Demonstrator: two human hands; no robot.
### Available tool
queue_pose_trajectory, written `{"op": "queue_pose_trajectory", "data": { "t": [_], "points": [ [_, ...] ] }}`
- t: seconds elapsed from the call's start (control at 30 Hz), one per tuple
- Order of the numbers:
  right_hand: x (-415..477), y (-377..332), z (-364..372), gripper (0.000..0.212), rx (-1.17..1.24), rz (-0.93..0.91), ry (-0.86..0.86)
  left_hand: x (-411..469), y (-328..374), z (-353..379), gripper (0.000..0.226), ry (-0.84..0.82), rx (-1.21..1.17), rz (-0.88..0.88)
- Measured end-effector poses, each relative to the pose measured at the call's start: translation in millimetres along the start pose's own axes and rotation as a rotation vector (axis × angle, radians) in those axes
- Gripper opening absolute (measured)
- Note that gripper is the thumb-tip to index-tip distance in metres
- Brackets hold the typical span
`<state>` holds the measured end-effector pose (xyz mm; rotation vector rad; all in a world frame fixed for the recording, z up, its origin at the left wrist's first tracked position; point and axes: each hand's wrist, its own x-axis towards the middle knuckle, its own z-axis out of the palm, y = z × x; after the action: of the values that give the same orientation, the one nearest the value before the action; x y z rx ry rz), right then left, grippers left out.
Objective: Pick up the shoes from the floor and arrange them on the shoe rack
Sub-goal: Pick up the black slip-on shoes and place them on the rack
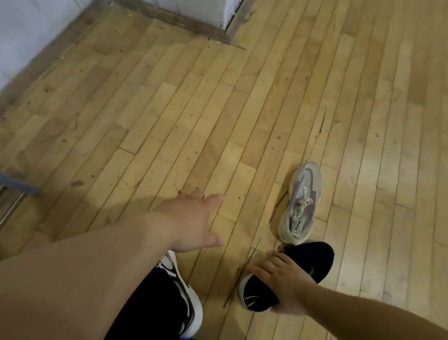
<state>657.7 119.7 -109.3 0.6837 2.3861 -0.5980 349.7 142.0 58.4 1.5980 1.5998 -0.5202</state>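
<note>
Metal bars of the shoe rack show at far left; no shoes visible on that bit. Our left hand hangs over the floor w/ fingers spread, holding nothing. Our right hand curls round the black shoe, approx. at floor level. Grey sneaker lies just beyond, untouched. We judge it's early: both shoes left to rack.

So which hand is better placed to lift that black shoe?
Right. The right hand grips the black shoe; the left hand is open over the floor, away from it.
</note>
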Motion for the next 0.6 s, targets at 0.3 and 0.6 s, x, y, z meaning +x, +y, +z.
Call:
{"op": "queue_pose_trajectory", "data": {
  "t": [0.3,0.6],
  "points": [
    [5.3,-32.5,-122.5,0.139,0.710,0.231,0.553,-20.2,11.7,-15.2,0.102,0.147,-0.244,0.079],
    [-26.9,-103.4,-287.9,0.128,0.637,-0.136,0.907,-170.1,-13.8,-104.0,0.070,0.668,-0.671,0.204]
  ]
}}
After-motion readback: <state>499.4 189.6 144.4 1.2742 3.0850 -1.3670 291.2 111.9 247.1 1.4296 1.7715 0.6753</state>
